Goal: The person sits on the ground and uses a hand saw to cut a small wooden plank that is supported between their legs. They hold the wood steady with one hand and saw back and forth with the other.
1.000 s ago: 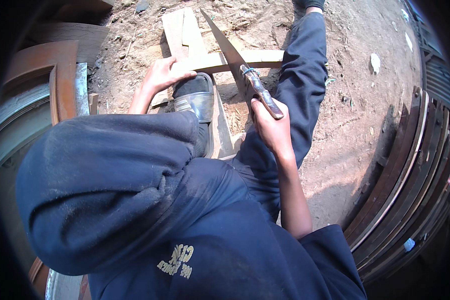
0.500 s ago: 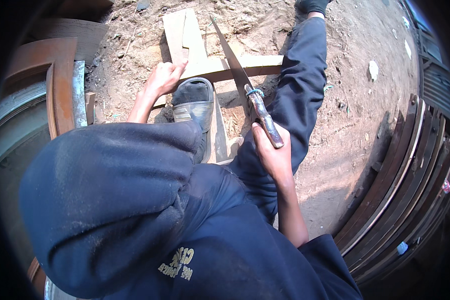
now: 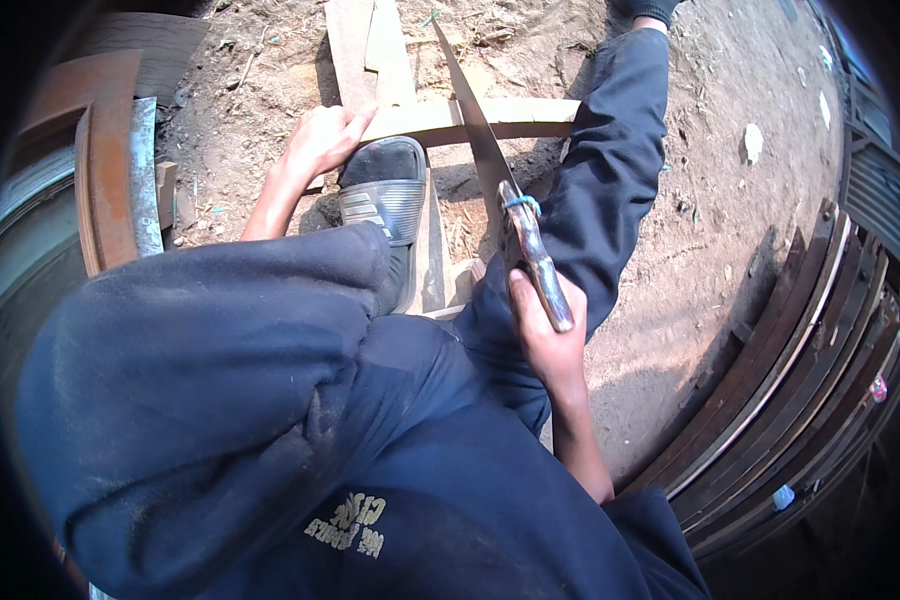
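Note:
My right hand point(image 3: 545, 335) grips the wooden handle of a hand saw point(image 3: 485, 165), whose blade slants up and left across a pale wooden strip point(image 3: 510, 115) lying crosswise on the ground. Pressing down on the left part of that strip is my left hand point(image 3: 320, 140), just beside my foot in a dark sandal point(image 3: 385, 195), which stands on the wood. A longer pale plank point(image 3: 355, 45) runs away from me under the strip. My dark-trousered legs frame the work.
The ground is bare sandy dirt with small debris and a pale stone point(image 3: 753, 142). Stacked curved dark wooden frames point(image 3: 810, 340) line the right side. A rusty-brown curved frame with a metal edge point(image 3: 110, 170) stands at the left.
My right hand has drawn the saw back toward me, so the handle sits lower and nearer my body. My left hand and foot stay on the wood.

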Motion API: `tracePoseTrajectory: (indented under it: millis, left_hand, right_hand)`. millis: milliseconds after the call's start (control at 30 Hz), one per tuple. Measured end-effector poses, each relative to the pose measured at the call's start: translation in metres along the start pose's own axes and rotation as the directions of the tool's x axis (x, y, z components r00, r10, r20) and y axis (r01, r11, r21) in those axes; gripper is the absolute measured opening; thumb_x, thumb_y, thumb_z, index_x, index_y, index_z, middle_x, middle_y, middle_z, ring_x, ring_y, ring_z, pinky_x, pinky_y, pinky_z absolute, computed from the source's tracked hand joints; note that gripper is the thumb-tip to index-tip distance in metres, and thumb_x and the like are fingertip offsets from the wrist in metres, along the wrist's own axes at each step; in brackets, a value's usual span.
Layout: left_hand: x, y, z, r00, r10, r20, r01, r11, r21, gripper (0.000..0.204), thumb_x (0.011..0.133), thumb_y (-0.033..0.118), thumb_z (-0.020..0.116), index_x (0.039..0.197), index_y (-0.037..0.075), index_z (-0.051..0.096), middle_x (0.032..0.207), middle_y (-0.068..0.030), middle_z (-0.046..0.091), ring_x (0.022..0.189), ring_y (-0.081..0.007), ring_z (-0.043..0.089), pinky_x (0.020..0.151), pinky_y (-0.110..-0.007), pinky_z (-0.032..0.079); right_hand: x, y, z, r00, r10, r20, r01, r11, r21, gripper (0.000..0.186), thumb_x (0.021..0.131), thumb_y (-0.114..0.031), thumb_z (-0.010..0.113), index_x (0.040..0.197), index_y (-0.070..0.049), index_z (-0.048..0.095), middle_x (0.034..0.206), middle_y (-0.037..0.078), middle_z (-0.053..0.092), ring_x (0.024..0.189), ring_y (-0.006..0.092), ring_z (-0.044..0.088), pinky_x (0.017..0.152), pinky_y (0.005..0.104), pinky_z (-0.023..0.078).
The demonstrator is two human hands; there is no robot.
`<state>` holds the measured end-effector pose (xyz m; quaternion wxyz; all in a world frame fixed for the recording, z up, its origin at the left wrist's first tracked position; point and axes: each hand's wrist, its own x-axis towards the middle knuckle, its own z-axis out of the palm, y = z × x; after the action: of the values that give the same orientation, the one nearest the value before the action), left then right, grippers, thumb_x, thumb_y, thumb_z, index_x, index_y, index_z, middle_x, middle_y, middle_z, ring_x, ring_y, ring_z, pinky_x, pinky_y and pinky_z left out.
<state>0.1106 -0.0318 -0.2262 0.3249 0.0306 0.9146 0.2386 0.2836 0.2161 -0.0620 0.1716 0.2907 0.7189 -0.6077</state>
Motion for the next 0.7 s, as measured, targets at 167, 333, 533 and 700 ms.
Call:
tracePoseTrajectory:
  millis: [167,333,533,700]
  left_hand:
    - [-0.002,-0.002,0.0,0.999,-0.043,0.01,0.043,0.999,0.019,0.073,0.092,0.057,0.039,0.077,-0.009,0.067,0.075,-0.0309,0.063,0.083,-0.0422,0.066,0.078,-0.046,0.05]
    - [0.003,0.002,-0.001,0.998,-0.069,-0.007,0.069,0.997,0.038,0.075,0.091,0.059,0.04,0.079,-0.01,0.067,0.078,-0.0319,0.064,0.085,-0.044,0.065,0.08,-0.046,0.05]
    - [0.006,-0.006,0.008,0.994,-0.094,-0.053,0.095,0.995,0.028,0.076,0.089,0.06,0.042,0.086,-0.01,0.067,0.085,-0.0333,0.063,0.091,-0.045,0.064,0.084,-0.047,0.05]
    - [0.007,-0.009,0.011,0.99,-0.113,-0.079,0.118,0.992,0.052,0.075,0.088,0.06,0.042,0.085,-0.01,0.068,0.086,-0.0336,0.063,0.092,-0.0451,0.064,0.085,-0.047,0.049]
  right_hand:
    - [0.005,-0.003,0.0,0.999,0.04,0.006,-0.04,0.999,-0.009,0.021,0.09,-0.004,0.056,0.07,0.0,0.051,0.059,-0.006,0.042,0.056,0.0017,0.034,0.048,0.0232,0.029]
    - [-0.017,-0.005,0.004,0.998,-0.027,-0.054,0.023,0.997,-0.073,0.017,0.087,-0.001,0.056,0.071,0.001,0.052,0.059,-0.004,0.043,0.057,0.0025,0.037,0.05,0.0243,0.032]
    - [0.017,-0.004,0.007,0.998,0.066,-0.004,-0.066,0.998,-0.016,0.023,0.089,-0.007,0.057,0.068,0.0,0.049,0.057,-0.005,0.04,0.056,0.0025,0.034,0.048,0.0251,0.03]
    - [-0.014,-0.004,-0.001,0.998,-0.038,-0.046,0.035,0.997,-0.071,0.016,0.087,-0.003,0.056,0.073,0.003,0.051,0.059,-0.003,0.042,0.058,0.0027,0.037,0.05,0.0243,0.032]
